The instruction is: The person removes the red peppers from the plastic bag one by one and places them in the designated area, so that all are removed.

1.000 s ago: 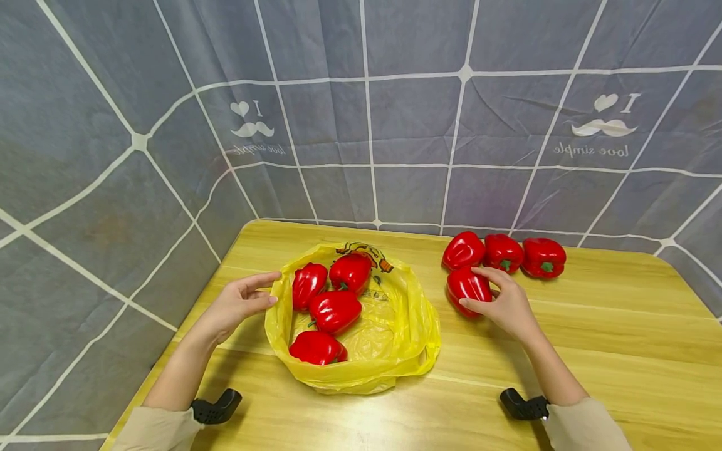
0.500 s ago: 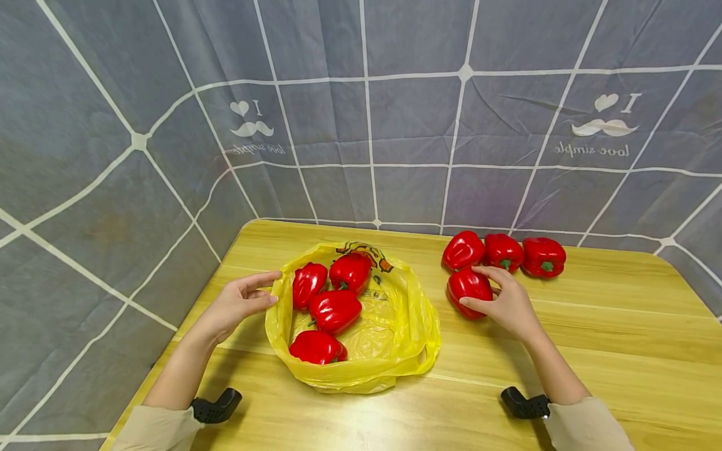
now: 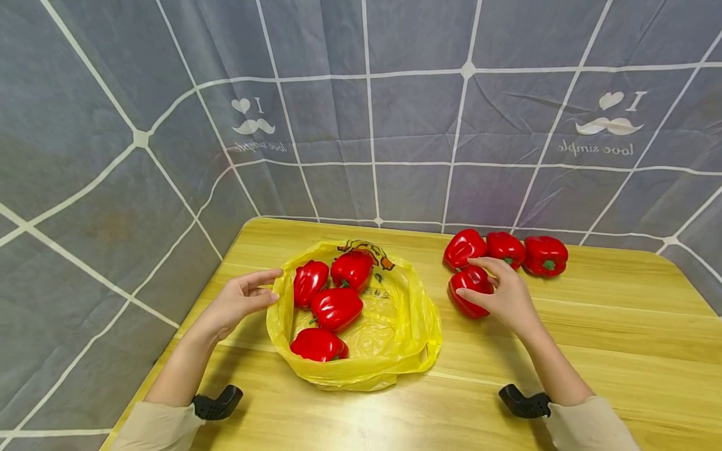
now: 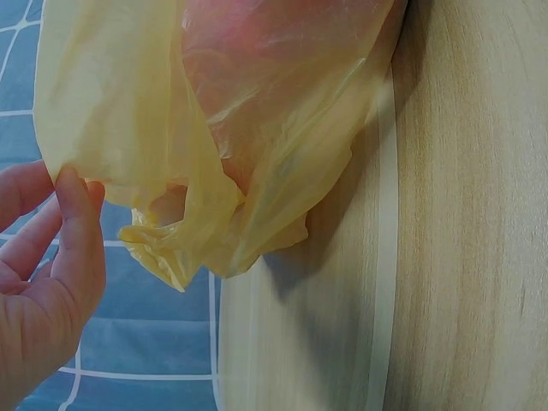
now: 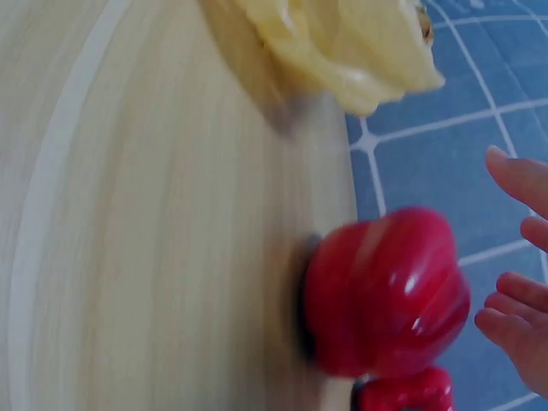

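In the head view, a yellow plastic bag stands wide-mouthed on the table with several red bell peppers inside. My left hand pinches the bag's left rim; the left wrist view shows the thumb and fingers gripping the thin plastic. To the right of the bag, one red bell pepper lies on the table. My right hand hovers over it, thumb and fingers spread. In the right wrist view a gap separates the right hand from that pepper.
Three more red bell peppers stand in a row behind: a left one, a middle one and a right one. A grey cloth with white lines hangs along the back and left edges of the wooden table.
My right hand has come slightly up off the pepper, which has turned a little in place. My left hand stays on the bag's rim. The head view has shifted slightly.
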`<state>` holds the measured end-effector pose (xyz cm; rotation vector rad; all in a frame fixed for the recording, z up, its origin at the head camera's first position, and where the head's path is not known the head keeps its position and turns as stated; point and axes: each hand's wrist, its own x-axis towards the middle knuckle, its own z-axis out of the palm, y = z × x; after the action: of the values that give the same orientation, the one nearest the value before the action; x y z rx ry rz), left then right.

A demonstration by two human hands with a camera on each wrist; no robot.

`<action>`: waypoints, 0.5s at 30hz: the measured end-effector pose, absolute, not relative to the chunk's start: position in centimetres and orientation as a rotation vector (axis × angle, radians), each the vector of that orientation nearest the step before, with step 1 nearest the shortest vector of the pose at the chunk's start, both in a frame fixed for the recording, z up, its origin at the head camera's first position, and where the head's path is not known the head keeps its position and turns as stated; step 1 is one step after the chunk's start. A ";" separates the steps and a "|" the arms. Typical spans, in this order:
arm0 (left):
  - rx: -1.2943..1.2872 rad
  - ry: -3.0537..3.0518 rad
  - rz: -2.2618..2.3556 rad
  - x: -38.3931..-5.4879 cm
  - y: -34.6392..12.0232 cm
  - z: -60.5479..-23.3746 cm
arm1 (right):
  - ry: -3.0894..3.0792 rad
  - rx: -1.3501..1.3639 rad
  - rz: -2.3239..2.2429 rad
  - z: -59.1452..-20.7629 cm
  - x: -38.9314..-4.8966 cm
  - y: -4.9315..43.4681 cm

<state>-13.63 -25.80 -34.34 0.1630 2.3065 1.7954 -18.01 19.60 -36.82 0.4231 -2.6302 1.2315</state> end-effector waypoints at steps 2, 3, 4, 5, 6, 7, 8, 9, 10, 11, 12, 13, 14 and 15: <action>0.162 2.306 1.795 -13.7 -25.8 -34.3 | -2.617 0.432 1.244 -36.5 -17.8 19.0; 0.161 2.306 1.794 -13.7 -25.8 -34.3 | -2.610 0.442 1.251 -36.3 -17.8 18.8; 0.160 2.307 1.793 -13.7 -25.8 -34.3 | -2.606 0.453 1.263 -36.2 -17.7 18.5; 0.159 2.306 1.794 -13.7 -25.8 -34.3 | -2.605 0.469 1.277 -36.0 -17.6 18.2; 0.159 2.305 1.794 -13.7 -25.8 -34.3 | -2.603 0.488 1.291 -35.8 -17.5 17.8; 0.159 2.305 1.792 -13.7 -25.8 -34.3 | -2.602 0.506 1.309 -35.7 -17.3 17.5; 0.159 2.306 1.791 -13.7 -25.8 -34.3 | -2.604 0.527 1.311 -35.6 -17.2 17.1; 0.159 2.306 1.790 -13.7 -25.8 -34.3 | -2.607 0.544 1.327 -35.5 -17.1 16.8; 0.160 2.306 1.790 -13.7 -25.8 -34.3 | -2.609 0.565 1.344 -35.4 -16.9 16.4; 0.161 2.304 1.789 -13.7 -25.8 -34.3 | -2.619 0.581 1.353 -35.3 -16.8 16.0; 0.162 2.305 1.788 -13.7 -25.8 -34.3 | -2.628 0.598 1.374 -35.3 -16.6 15.6; 0.162 2.304 1.788 -13.7 -25.8 -34.3 | -2.639 0.615 1.403 -35.2 -16.4 15.2; 0.163 2.303 1.787 -13.7 -25.8 -34.3 | -2.647 0.634 1.440 -35.1 -16.2 14.8; 0.162 2.302 1.788 -13.7 -25.8 -34.3 | -2.654 0.647 1.492 -35.1 -16.1 14.4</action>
<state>-13.69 -25.76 -34.30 0.1617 2.3023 1.7877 -16.05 14.38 -35.08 0.6471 -2.6543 1.4925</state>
